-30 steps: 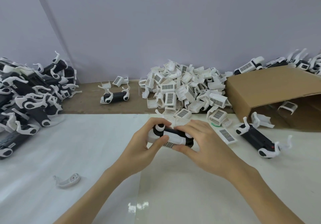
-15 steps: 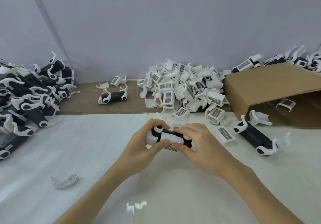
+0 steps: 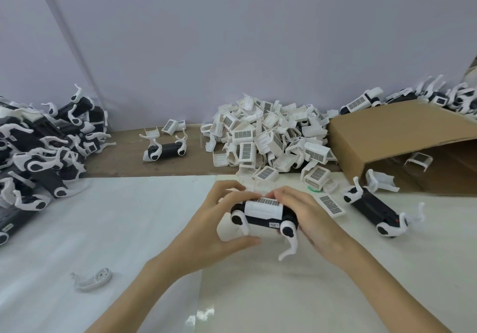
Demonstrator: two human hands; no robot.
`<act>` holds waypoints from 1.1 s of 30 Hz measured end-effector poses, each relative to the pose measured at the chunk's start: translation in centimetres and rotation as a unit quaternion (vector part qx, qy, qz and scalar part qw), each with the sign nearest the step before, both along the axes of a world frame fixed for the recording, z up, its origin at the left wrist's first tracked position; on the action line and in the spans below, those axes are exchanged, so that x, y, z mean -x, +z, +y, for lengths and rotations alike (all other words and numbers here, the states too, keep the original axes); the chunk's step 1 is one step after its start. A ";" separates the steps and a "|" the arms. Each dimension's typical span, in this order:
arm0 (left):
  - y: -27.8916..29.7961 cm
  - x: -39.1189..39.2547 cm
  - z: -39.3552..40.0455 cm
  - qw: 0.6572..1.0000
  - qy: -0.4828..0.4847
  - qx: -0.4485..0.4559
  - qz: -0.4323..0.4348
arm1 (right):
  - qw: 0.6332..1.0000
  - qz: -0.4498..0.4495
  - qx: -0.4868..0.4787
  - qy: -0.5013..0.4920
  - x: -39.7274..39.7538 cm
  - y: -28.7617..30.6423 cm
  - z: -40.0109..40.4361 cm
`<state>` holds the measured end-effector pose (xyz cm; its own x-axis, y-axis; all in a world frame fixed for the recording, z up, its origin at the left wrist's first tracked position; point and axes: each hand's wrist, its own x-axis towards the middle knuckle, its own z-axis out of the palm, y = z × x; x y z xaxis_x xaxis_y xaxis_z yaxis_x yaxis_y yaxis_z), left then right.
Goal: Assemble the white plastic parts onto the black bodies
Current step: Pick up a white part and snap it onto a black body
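Rotated since a second ago, black body (image 3: 263,220) now shows its white cover (image 3: 262,208) facing up; left hand (image 3: 216,232) and right hand (image 3: 307,219) both grip it.

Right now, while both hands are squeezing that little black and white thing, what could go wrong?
1. The white cover may not be fully seated on the black body; uneven pressing by the left hand and right hand could leave it crooked.
2. The thin white hook hanging off the body's lower end looks fragile and might bend or snap if it hits the table.
3. The pile of white parts sits just behind the hands, so a knuckle could knock pieces loose.
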<state>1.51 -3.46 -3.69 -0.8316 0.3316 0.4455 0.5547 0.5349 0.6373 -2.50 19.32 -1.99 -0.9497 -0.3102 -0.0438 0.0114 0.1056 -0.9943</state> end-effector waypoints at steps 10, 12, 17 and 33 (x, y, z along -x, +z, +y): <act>-0.7 0.2 1.1 0.979 0.109 -0.163 -0.063 | 0.946 0.235 -0.213 0.061 -1.3 -0.6 -0.8; -0.9 0.3 0.9 0.981 0.092 -0.156 -0.072 | 0.926 0.271 -0.261 0.023 -1.4 -0.6 -1.2; -1.1 0.6 0.4 0.985 0.049 -0.142 -0.085 | 0.889 0.328 -0.319 0.014 -1.4 -0.4 -1.1; -0.2 -0.3 1.5 0.985 0.065 -0.151 -0.046 | 0.890 0.346 -0.298 -0.011 -1.5 -0.3 -1.4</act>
